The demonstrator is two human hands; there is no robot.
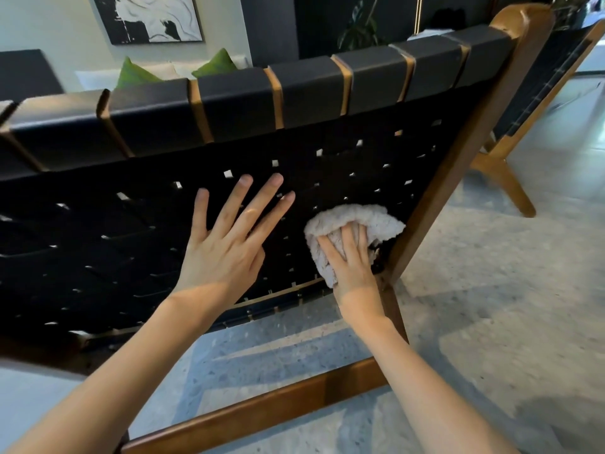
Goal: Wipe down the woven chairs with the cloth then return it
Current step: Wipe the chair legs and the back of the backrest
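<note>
Your left hand [222,253] lies flat on the woven chair back [131,257], fingers spread and holding nothing; it is likely bracing the springy weave. Your right hand [352,270] clutches the bunched cloth [353,221], pressing it into the lower corner beside the wooden frame [458,178].

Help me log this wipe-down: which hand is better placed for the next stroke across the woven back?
Right. The right hand grips the cloth against the woven back beside the wooden frame; the left hand lies flat, fingers spread, holding nothing.
</note>
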